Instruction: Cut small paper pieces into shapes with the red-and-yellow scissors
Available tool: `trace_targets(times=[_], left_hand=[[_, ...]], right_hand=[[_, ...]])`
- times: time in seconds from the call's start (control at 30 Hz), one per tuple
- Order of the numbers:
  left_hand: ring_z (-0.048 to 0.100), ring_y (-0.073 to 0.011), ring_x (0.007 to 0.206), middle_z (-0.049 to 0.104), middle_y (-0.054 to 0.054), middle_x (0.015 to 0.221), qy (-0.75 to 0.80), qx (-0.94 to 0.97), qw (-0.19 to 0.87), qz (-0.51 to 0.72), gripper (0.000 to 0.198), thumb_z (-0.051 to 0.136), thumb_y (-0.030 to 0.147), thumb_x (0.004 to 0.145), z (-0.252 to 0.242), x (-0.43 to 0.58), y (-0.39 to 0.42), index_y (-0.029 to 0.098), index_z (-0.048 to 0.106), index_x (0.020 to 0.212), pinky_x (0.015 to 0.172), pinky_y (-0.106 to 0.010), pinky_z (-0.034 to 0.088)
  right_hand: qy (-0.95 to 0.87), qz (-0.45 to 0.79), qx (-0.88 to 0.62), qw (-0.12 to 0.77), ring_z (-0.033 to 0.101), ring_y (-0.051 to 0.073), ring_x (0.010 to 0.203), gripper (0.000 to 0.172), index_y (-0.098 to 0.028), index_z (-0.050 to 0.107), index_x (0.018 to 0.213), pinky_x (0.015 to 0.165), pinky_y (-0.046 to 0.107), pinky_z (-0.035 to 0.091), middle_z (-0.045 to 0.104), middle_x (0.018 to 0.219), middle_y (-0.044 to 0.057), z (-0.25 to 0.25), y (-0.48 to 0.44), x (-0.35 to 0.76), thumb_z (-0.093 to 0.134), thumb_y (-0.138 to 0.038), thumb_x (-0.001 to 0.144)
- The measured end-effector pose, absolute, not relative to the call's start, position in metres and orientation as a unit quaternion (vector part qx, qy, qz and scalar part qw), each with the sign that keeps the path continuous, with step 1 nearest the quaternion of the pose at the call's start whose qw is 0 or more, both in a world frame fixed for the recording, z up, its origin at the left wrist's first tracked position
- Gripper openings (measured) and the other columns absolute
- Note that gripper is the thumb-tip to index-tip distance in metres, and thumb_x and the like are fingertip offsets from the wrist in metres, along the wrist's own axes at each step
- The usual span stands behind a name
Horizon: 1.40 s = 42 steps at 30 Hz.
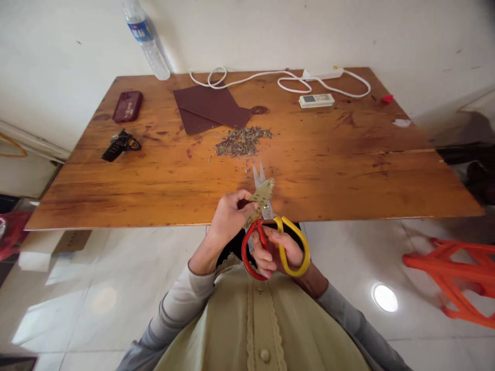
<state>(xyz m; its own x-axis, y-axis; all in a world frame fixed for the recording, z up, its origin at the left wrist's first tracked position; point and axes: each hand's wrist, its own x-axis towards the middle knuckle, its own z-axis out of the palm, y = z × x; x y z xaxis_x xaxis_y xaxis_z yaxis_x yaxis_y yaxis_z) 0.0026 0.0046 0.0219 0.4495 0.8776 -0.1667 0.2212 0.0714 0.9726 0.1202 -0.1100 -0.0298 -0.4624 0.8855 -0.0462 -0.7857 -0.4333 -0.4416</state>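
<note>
My left hand [231,212] pinches a small piece of tan sandpaper [261,192] with dark printing and a jagged end. In my right hand [275,250] is a pair of scissors [298,264] with one red and one yellow handle loop, my fingers through the loops. The blades point away from me, slightly apart, and lie partly behind the piece. Beyond the tips, a heap of small cut scraps [242,141] is spread on the wooden table [162,180]. Behind the heap lie dark brown sheets [209,105], overlapping one another.
Toward the back are a plastic bottle [149,46], a white power cord [251,77] and a remote control [316,100]. At the left lie a dark red phone case [127,106] and a black hair clip [120,146]. An orange stool [456,273] stands right of me.
</note>
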Motion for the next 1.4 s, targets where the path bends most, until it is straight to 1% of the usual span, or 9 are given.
trace_targets(times=[0.2, 0.33, 0.47, 0.6, 0.77, 0.93, 1.1, 1.23, 1.4], left_hand=[[0.034, -0.0098, 0.054, 0.044, 0.006, 0.056, 0.458, 0.608, 0.595, 0.258, 0.019, 0.068, 0.033, 0.069, 0.028, 0.000, 0.012, 0.019, 0.058, 0.061, 0.053, -0.026, 0.028], [0.037, -0.0102, 0.055, 0.044, 0.005, 0.056, 0.438, 0.628, 0.597, 0.238, 0.022, 0.068, 0.033, 0.067, 0.030, -0.001, 0.013, 0.020, 0.054, 0.056, 0.055, -0.027, 0.029], [0.036, -0.0102, 0.055, 0.043, 0.005, 0.055, 0.450, 0.613, 0.600, 0.248, 0.021, 0.068, 0.032, 0.066, 0.030, -0.001, 0.014, 0.020, 0.054, 0.056, 0.055, -0.027, 0.029], [0.037, -0.0103, 0.054, 0.044, 0.005, 0.054, 0.444, 0.606, 0.618, 0.231, 0.022, 0.070, 0.031, 0.065, 0.027, -0.002, 0.014, 0.019, 0.055, 0.054, 0.054, -0.027, 0.027], [0.039, -0.0105, 0.053, 0.047, 0.004, 0.054, 0.461, 0.559, 0.632, 0.275, 0.021, 0.073, 0.030, 0.064, 0.020, -0.001, 0.013, 0.019, 0.059, 0.054, 0.053, -0.027, 0.028], [0.046, -0.0112, 0.056, 0.056, 0.003, 0.058, 0.462, 0.467, 0.679, 0.327, 0.019, 0.080, 0.030, 0.059, 0.016, -0.005, 0.016, 0.019, 0.064, 0.059, 0.055, -0.026, 0.034], [0.049, -0.0104, 0.057, 0.060, 0.003, 0.061, 0.449, 0.424, 0.707, 0.345, 0.019, 0.083, 0.028, 0.058, 0.012, -0.009, 0.017, 0.018, 0.068, 0.063, 0.057, -0.024, 0.036], [0.050, -0.0100, 0.060, 0.061, 0.003, 0.063, 0.431, 0.397, 0.730, 0.351, 0.019, 0.085, 0.024, 0.057, 0.011, -0.007, 0.013, 0.017, 0.069, 0.064, 0.060, -0.024, 0.037], [0.057, -0.0127, 0.065, 0.065, 0.001, 0.070, 0.412, 0.320, 0.784, 0.337, 0.021, 0.085, 0.019, 0.056, 0.013, -0.004, 0.011, 0.017, 0.069, 0.068, 0.067, -0.027, 0.044]], right_hand=[[-0.187, 0.833, -0.134, 0.503, 0.038, 0.009, 0.042, 0.033, -0.022, 0.055, 0.102, 0.044, 0.025, 0.045, 0.054, 0.063, -0.008, -0.030, -0.110, 0.117, 0.067, -0.049, 0.089], [-0.191, 0.830, -0.146, 0.503, 0.037, 0.009, 0.042, 0.036, -0.022, 0.055, 0.105, 0.043, 0.025, 0.044, 0.052, 0.062, -0.008, -0.031, -0.109, 0.117, 0.067, -0.051, 0.088], [-0.204, 0.829, -0.161, 0.495, 0.037, 0.009, 0.042, 0.040, -0.021, 0.054, 0.107, 0.042, 0.024, 0.043, 0.049, 0.061, -0.009, -0.027, -0.108, 0.117, 0.066, -0.055, 0.088], [-0.198, 0.831, -0.165, 0.494, 0.039, 0.010, 0.045, 0.042, -0.021, 0.055, 0.106, 0.043, 0.024, 0.042, 0.049, 0.062, -0.008, -0.023, -0.107, 0.115, 0.068, -0.056, 0.087], [-0.190, 0.825, -0.175, 0.503, 0.042, 0.011, 0.047, 0.039, -0.023, 0.055, 0.103, 0.045, 0.024, 0.043, 0.050, 0.061, -0.007, -0.027, -0.105, 0.115, 0.070, -0.055, 0.087], [-0.209, 0.823, -0.148, 0.508, 0.039, 0.010, 0.045, 0.037, -0.023, 0.056, 0.103, 0.044, 0.025, 0.044, 0.051, 0.062, -0.008, -0.035, -0.103, 0.117, 0.068, -0.054, 0.088], [-0.214, 0.817, -0.114, 0.523, 0.041, 0.011, 0.048, 0.033, -0.021, 0.058, 0.104, 0.049, 0.027, 0.046, 0.053, 0.069, -0.006, -0.039, -0.104, 0.119, 0.065, -0.051, 0.092], [-0.206, 0.813, -0.113, 0.533, 0.046, 0.013, 0.056, 0.031, -0.019, 0.060, 0.100, 0.060, 0.032, 0.048, 0.055, 0.074, -0.003, -0.039, -0.105, 0.121, 0.064, -0.049, 0.091], [-0.214, 0.811, -0.122, 0.531, 0.047, 0.016, 0.061, 0.035, -0.018, 0.063, 0.102, 0.069, 0.039, 0.050, 0.054, 0.077, -0.001, -0.037, -0.106, 0.120, 0.062, -0.051, 0.091]])
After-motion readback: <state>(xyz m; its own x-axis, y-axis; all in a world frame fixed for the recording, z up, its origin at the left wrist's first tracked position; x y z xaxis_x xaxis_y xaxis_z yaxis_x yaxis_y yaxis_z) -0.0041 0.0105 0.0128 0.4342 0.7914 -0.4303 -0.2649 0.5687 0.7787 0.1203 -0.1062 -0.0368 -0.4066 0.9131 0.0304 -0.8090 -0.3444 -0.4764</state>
